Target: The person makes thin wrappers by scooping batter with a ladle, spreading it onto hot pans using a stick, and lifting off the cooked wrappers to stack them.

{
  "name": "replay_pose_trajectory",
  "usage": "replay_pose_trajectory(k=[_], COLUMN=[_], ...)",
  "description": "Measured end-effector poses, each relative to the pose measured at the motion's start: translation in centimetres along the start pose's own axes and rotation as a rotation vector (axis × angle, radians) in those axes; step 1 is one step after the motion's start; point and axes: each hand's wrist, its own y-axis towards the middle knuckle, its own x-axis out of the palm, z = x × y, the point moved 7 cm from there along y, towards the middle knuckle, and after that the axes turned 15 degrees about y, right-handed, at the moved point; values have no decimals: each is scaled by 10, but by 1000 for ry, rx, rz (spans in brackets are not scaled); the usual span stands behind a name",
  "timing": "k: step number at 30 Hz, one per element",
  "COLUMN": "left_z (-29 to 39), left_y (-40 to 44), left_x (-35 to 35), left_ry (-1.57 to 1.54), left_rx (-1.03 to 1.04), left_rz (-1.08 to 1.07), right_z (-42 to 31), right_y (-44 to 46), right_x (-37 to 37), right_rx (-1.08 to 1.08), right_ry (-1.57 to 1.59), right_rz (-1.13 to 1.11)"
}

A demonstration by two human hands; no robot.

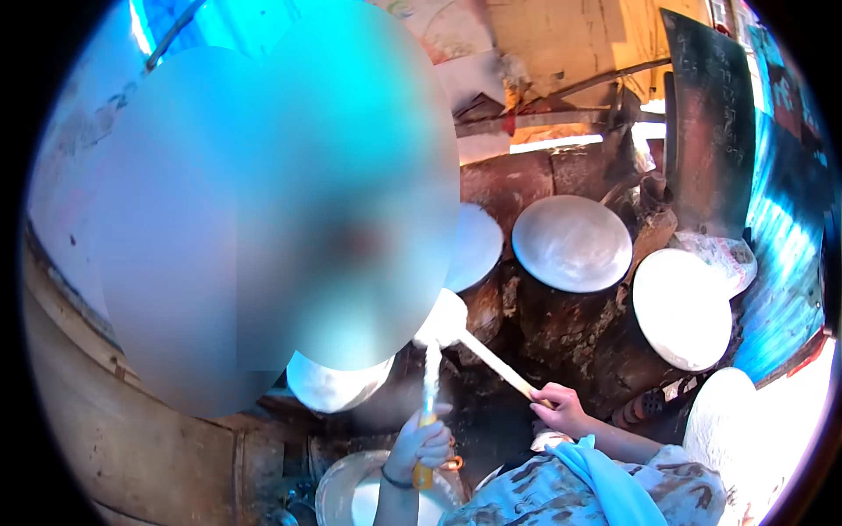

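Two hands grip handles that lead toward a bright white rounded form [441,319].
The left hand [419,449] has its fingers wrapped round a yellow-handled tool [428,412], above a wide tub [331,486] holding something white; the right hand [563,409] closes its fingers on the end of a pale stick [496,362] slanting up to the same form. Beyond stand a domed metal griddle [572,244] and a white-topped disc [682,309].
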Motion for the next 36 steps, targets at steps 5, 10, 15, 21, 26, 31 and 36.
replay_pose_trajectory(k=[5, 10, 15, 21, 26, 31, 36], left_z=[39, 42, 11, -29, 0, 24, 32], left_y=[143, 267, 369, 474, 524, 544, 558], left_x=[73, 129, 154, 132, 101, 110, 100], left_ry=[173, 316, 450, 1010, 1863, 2149, 2207], left_rx=[-139, -319, -405, -242, 78, 280, 210], left_rz=[-80, -113, -115, -80, -71, 6, 33], right_z=[35, 52, 81, 149, 169, 167, 185], right_y=[14, 25, 22, 16, 8, 63, 78], right_x=[-84, -153, -197, -206, -210, -196, -180], right_rx=[179, 264, 371, 363, 502, 526, 533], right_ry=[18, 153, 171, 132, 244, 446, 540], right_rz=[372, 694, 912, 1134, 1282, 1262, 1399])
